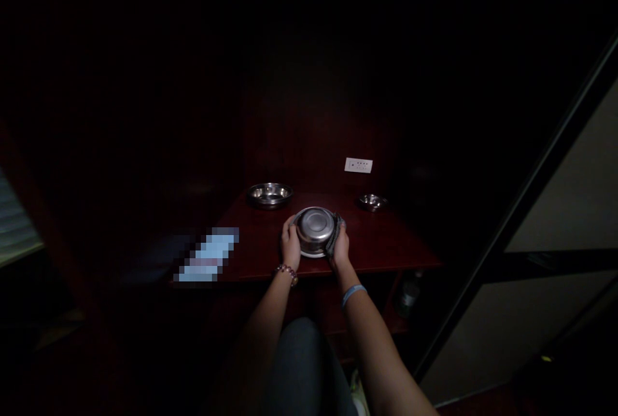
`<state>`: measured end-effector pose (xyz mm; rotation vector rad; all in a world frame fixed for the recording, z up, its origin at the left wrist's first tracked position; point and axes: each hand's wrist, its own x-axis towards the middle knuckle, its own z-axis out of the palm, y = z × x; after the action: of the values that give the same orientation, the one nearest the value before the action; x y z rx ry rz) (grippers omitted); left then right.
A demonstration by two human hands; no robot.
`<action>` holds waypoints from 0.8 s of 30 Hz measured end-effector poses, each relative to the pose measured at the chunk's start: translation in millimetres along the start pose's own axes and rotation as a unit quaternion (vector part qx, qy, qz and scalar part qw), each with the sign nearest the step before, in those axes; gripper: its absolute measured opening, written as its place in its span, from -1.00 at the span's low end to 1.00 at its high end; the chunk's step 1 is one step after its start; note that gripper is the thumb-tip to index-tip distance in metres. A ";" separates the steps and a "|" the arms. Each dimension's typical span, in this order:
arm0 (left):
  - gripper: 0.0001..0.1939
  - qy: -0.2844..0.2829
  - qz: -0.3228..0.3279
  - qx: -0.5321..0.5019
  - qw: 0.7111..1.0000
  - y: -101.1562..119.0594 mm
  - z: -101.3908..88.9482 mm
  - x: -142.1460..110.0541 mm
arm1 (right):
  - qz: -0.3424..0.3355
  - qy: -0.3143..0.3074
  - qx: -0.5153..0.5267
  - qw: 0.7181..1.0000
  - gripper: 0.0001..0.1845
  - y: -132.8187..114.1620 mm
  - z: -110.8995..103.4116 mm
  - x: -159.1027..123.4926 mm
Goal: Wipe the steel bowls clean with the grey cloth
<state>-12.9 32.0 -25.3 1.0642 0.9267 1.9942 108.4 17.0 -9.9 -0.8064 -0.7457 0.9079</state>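
Observation:
A shiny metal bowl with a wide rim is held bottom up over the front part of a dark red desk. My left hand grips the left side of its rim, fingers closed round it. On the opposite side, my right hand presses a dark grey cloth against the bowl. Both hands are closed, and the bowl's inside faces down, out of sight. Whether the bowl touches the desk I cannot tell.
Behind on the left stands a larger metal bowl; a smaller metal bowl is at the back right. A white socket panel is on the back wall. Left lies a pixelated bright object. A bottle stands below the desk.

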 end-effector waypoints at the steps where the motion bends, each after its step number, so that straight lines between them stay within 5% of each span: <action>1: -0.67 0.001 -0.002 0.001 1.000 0.8 0.1 -0.2 | 0.000 -0.002 -0.002 1.000 -0.48 0.1 -0.1 0.2; 24: -0.66 -0.003 -0.002 0.002 1.000 -0.4 -0.2 0.4 | 0.019 0.002 0.017 1.000 -0.47 -7.6 1.8 -5.4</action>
<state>-13.1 32.5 -25.6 1.0679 0.9294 1.9860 107.5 9.8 -3.8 -0.7941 -0.7111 0.9504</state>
